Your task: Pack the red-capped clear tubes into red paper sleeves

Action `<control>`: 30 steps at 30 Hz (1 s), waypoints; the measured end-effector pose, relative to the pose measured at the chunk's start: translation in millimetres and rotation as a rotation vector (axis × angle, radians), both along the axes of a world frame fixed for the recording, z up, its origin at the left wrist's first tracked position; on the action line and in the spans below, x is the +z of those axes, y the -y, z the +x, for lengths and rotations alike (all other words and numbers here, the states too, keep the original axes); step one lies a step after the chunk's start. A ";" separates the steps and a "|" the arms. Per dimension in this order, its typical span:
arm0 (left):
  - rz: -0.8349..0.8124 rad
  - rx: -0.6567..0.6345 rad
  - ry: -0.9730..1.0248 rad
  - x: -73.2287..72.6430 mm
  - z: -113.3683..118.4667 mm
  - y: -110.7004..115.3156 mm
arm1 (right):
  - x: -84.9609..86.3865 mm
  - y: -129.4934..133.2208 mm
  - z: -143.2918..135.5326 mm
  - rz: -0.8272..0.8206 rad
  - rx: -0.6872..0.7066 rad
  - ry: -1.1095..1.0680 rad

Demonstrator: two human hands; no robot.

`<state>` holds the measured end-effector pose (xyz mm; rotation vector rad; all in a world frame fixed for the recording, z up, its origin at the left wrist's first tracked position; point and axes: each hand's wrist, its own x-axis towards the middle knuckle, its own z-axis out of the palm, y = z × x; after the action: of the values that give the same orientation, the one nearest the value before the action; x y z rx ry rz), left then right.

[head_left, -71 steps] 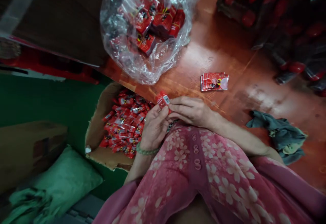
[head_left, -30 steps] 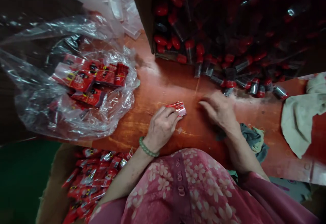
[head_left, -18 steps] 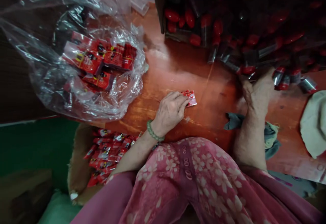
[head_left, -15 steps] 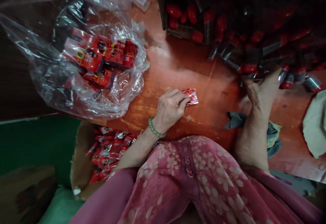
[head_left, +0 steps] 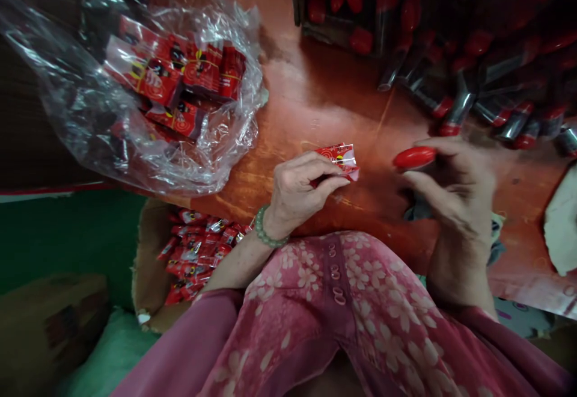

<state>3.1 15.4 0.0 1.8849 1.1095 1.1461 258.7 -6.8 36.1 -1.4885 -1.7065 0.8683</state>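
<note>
My left hand (head_left: 306,183), with a green bead bracelet on its wrist, pinches a small red printed packet (head_left: 346,155) just above the table. The packet's near edge is spread apart between thumb and fingers. To the right, my right hand (head_left: 460,186) grips a glossy red oval piece (head_left: 415,157) between thumb and fingers, pointing towards the packet but apart from it. Its rear part is hidden by the hand. Behind lies a pile of clear tubes with red ends (head_left: 464,99).
A clear plastic bag (head_left: 229,162) on the left holds banded stacks of red packets (head_left: 164,81). Below it, a cardboard box (head_left: 146,258) contains filled red packets (head_left: 193,255). A dark cloth lies by my right forearm, and a pale piece (head_left: 561,222) sits at the right.
My right hand has come back from the pile of tubes with a red oval piece. My left hand has lifted the packet slightly and its edge now gapes.
</note>
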 end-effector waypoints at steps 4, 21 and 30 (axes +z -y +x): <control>-0.018 -0.048 0.047 0.8 -0.4 3.9 | 3.9 -4.1 -22.0 0.017 0.205 0.034; -0.085 -0.181 -0.120 2.0 -4.1 6.8 | 12.5 -17.3 -21.8 -0.112 0.614 0.449; -0.729 0.037 0.518 -4.1 -0.3 2.2 | -9.0 -14.4 -15.5 -0.348 0.027 -0.482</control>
<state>2.7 13.2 -4.1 0.9454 1.0618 0.9812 243.2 7.7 27.1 -1.3254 -1.2638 1.4617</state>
